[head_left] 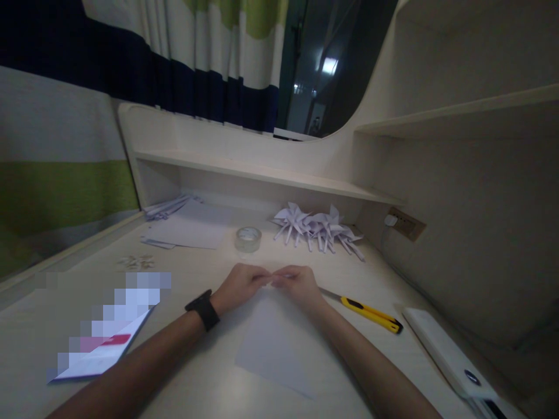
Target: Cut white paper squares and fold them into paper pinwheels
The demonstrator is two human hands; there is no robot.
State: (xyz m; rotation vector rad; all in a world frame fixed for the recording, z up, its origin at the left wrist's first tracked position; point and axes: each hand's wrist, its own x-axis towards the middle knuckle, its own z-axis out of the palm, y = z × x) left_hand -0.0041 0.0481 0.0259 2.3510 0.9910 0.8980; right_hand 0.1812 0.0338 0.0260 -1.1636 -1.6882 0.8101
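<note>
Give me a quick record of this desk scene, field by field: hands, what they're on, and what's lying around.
left hand: fingers pinching the far edge of the paper sheet
right hand: fingers on the same edge, meeting the left
wrist: black watch on left
right of hands: yellow utility knife
behind hands: tape roll, pile of folded paper pinwheels
far left: loose sheets

No legible text or labels anywhere

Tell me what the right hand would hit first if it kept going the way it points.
The right hand points left, fingertips already meeting the left hand over the paper sheet; that hand comes first.
</note>
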